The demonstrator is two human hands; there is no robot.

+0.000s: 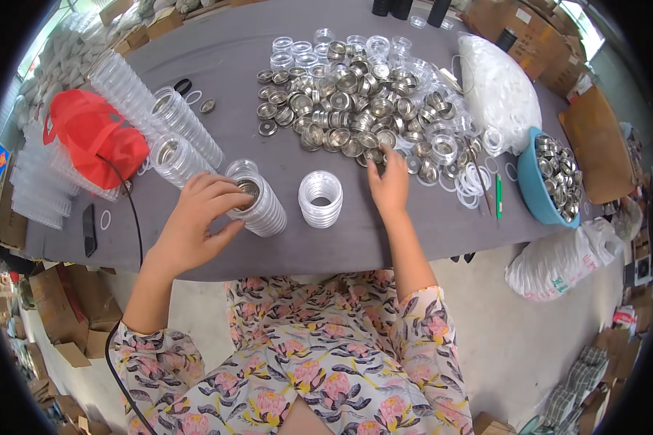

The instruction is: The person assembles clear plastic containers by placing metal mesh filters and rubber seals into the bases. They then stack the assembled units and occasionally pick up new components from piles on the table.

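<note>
My left hand (196, 221) is over the top of a slanting stack of clear plastic cups (268, 217). Its fingertips touch a round metal cap (247, 190) that sits in the top cup, and the thumb stands apart from the fingers beside the stack. At the near edge of a large heap of silver metal caps (341, 101), my right hand (392, 185) has its thumb and fingers around one cap, partly hidden by the fingertips. Between my hands a short stack of clear plastic rings or cups (321, 210) stands upright on the table.
Tall stacks of clear cups (185, 127) and a red bag (98, 138) are on the left, near a phone (89, 230). To the right are white rings (471, 185), a green pen (498, 196), a blue basin (537, 188) of metal caps and a white plastic bag (497, 90). A dark cable (134, 210) crosses the left edge.
</note>
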